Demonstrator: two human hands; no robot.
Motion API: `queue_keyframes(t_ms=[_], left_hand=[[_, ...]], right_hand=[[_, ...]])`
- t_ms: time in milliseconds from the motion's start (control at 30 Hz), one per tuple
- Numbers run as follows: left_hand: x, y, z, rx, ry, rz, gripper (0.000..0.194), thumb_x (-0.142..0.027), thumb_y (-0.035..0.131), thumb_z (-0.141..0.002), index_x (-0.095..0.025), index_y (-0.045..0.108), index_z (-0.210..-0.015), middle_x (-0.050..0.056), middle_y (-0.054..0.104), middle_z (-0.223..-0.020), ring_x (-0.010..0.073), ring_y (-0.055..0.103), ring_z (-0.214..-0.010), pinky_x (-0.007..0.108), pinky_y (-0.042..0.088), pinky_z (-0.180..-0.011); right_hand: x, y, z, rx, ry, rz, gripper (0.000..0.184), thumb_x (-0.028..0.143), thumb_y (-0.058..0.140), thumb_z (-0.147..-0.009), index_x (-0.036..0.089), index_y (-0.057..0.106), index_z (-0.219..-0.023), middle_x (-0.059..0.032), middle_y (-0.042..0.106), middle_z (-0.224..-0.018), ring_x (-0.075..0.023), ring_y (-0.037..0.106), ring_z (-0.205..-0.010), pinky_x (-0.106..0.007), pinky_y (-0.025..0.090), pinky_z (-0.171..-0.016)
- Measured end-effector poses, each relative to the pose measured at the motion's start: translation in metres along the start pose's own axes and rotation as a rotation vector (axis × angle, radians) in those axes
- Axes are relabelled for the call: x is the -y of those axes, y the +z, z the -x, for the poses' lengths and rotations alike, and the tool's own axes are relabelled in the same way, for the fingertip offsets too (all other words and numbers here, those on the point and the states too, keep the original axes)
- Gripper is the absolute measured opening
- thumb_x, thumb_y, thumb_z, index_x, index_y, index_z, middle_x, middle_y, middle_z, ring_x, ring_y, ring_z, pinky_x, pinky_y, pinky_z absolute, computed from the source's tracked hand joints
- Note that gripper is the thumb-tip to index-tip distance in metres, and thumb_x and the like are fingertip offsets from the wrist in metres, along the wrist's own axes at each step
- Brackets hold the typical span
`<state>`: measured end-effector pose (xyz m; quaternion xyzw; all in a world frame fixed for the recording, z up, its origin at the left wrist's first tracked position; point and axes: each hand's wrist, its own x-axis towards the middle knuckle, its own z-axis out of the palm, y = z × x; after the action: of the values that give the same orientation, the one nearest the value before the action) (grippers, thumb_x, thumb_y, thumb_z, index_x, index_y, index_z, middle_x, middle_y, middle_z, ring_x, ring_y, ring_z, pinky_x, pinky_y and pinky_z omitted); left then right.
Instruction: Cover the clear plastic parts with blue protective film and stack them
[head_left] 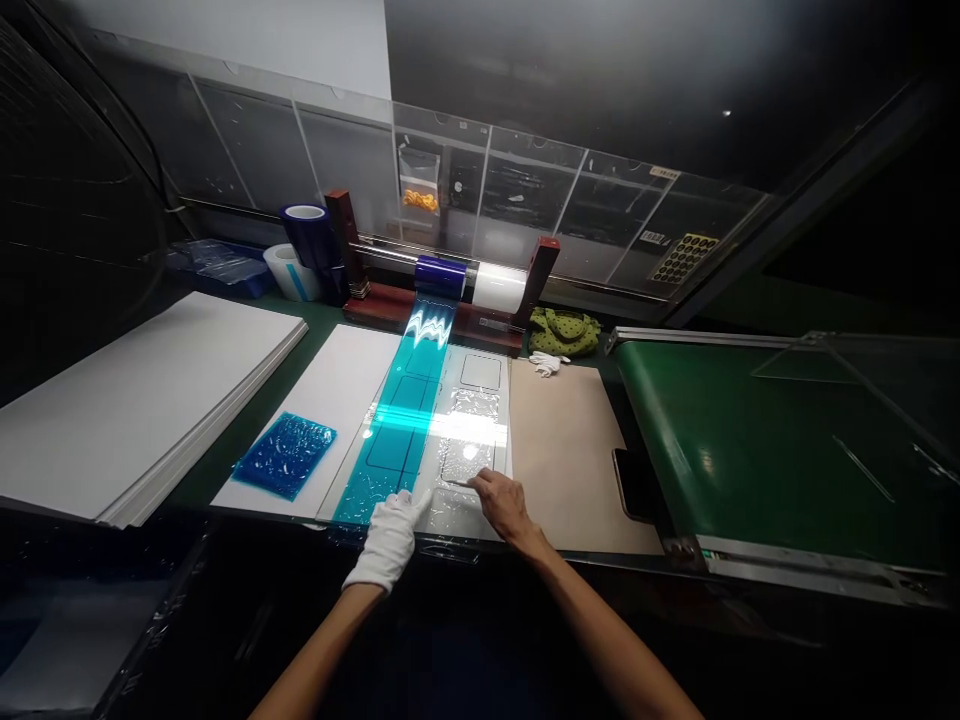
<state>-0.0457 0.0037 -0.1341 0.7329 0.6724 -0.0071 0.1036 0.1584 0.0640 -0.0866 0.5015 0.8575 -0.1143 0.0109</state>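
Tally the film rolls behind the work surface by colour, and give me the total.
Blue: 2 (upright blue roll, mounted blue roll)
White: 2 (upright white roll, mounted white roll)
Total: 4

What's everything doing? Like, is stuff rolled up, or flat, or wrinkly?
Left hand: wearing a white glove, pointing, fingertip on the clear sheet.
Right hand: bare, pinching a thin tool.
Blue roll: on its rod, unrolled into the strip.
Blue strip: lying flat and shiny.
Small blue sheet: wrinkled, lying on white board.
Spare glove: crumpled.
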Motion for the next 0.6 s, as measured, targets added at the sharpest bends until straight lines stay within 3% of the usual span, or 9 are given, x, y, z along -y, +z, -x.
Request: queue_keyframes(t_ms=[333,500,600], left_hand=[[-0.003,0.004,0.001,0.030,-0.016,-0.055,0.062,-0.002,0.041,-0.075,-0.034,0.047,-0.128,0.013,0.058,-0.100,0.0223,0.054,-0.081,0.033,0.036,-0.065],[-0.004,0.011,0.012,0.005,-0.036,-0.021,0.072,-0.002,0.053,-0.063,-0.032,0.047,-0.128,0.011,0.057,-0.099,0.0229,0.054,-0.083,0.033,0.037,-0.067],[-0.006,0.019,0.031,-0.036,-0.042,0.004,0.079,-0.012,0.064,-0.057,-0.025,0.042,-0.132,0.012,0.054,-0.106,0.0261,0.053,-0.089,0.037,0.039,-0.075]], right_hand=[[0.024,0.009,-0.034,0.045,-0.119,0.051,0.036,0.018,0.029,-0.096,0.024,0.065,-0.100,-0.0039,0.064,-0.093,-0.0139,0.056,-0.078,-0.022,0.032,-0.054],[0.018,0.009,-0.031,0.050,-0.120,0.060,0.035,0.020,0.030,-0.096,0.024,0.065,-0.100,-0.0035,0.064,-0.092,-0.0137,0.055,-0.075,-0.022,0.032,-0.054],[0.009,0.008,-0.025,0.059,-0.103,0.060,0.035,0.019,0.031,-0.096,0.024,0.065,-0.097,-0.0033,0.064,-0.090,-0.0134,0.055,-0.075,-0.022,0.031,-0.053]])
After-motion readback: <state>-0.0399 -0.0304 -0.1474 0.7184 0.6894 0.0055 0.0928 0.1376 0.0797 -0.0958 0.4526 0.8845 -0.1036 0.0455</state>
